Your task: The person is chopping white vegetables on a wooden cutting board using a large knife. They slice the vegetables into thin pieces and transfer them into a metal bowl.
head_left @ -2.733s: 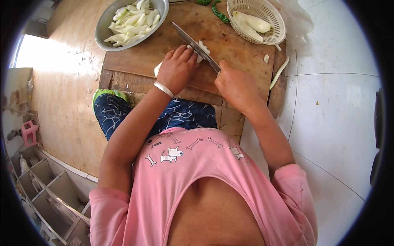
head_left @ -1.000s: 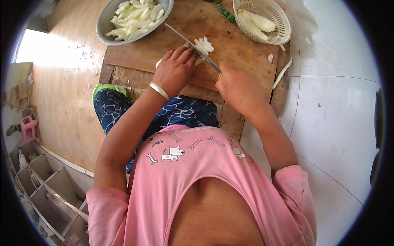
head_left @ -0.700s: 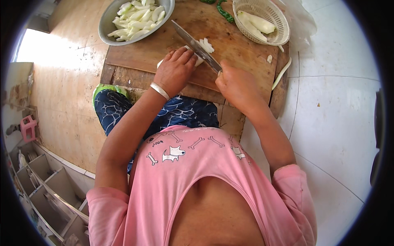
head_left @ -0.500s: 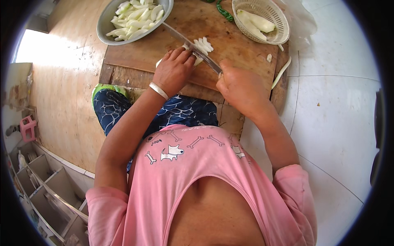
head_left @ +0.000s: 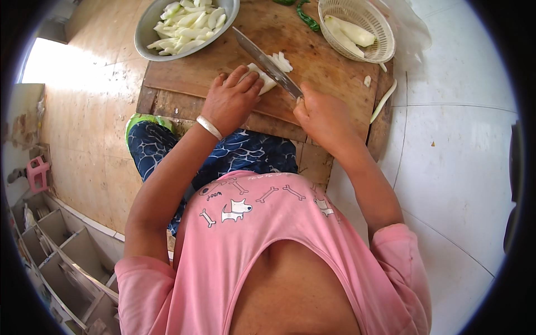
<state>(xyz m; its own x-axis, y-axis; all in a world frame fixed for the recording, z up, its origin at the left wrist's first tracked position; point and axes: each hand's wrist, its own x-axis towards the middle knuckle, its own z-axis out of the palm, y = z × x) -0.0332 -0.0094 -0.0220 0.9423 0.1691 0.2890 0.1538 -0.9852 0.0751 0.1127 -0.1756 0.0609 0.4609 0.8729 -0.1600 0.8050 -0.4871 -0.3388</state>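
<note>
My left hand (head_left: 231, 100) presses down on a peeled white vegetable (head_left: 263, 81) lying on a wooden chopping board (head_left: 324, 67). A silver bangle circles that wrist. My right hand (head_left: 322, 114) grips the handle of a long cleaver-like knife (head_left: 267, 63), whose blade slants across the vegetable right beside my left fingertips. A few cut white slices (head_left: 282, 60) lie on the board just beyond the blade.
A metal bowl (head_left: 148, 25) full of white vegetable slices sits at the board's far left. A white plastic basket (head_left: 385, 33) with whole peeled pieces stands far right, green chillies (head_left: 306, 17) beside it. A strip of peel (head_left: 382, 101) hangs at the board's right edge. White floor tiles lie right, grey bins lower left.
The knife blade has gone up and down over the vegetable in repeated cuts. My left hand has stayed on the vegetable, and the pile of slices past the blade has shifted a little.
</note>
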